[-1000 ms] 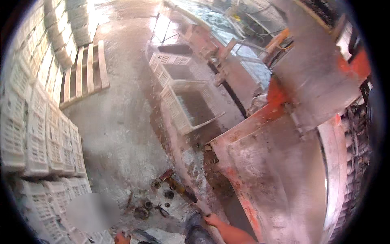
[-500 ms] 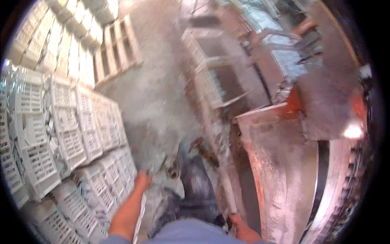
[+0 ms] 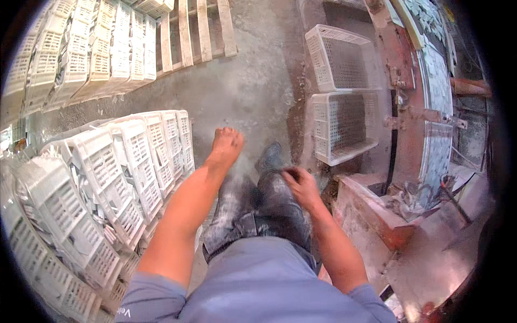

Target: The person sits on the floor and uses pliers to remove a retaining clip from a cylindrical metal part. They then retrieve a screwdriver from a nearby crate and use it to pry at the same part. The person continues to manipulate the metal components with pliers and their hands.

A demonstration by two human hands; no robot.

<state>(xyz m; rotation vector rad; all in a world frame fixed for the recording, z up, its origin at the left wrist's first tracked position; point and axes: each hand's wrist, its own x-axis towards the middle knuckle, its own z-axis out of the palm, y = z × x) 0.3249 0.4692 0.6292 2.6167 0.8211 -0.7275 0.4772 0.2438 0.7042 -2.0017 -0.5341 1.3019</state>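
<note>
My left hand point(image 3: 228, 144) is held out over the dusty floor, near the end of a row of stacked crates and apart from them. Its back faces up and its fingers bend down out of sight, so whether it is closed or holds anything is hidden. My right hand point(image 3: 302, 185) hangs in front of my right thigh, its fingers loosely bent and slightly apart, with nothing seen in them. White slotted plastic crates point(image 3: 105, 156) filled with pale flat pieces stand stacked at my left.
More stacked crates point(image 3: 81, 48) and a wooden pallet point(image 3: 203, 32) lie ahead to the left. Two white crates, the nearer crate point(image 3: 321, 129) among them, sit on the right beside a reddish machine point(image 3: 401, 70). Pale pieces point(image 3: 437, 156) cover its strip. Grey concrete floor point(image 3: 258, 70) runs between.
My view has turned to the right and shifted forward. Both hands have come up from the lower edge toward the middle, and the crates on the right show nearer.
</note>
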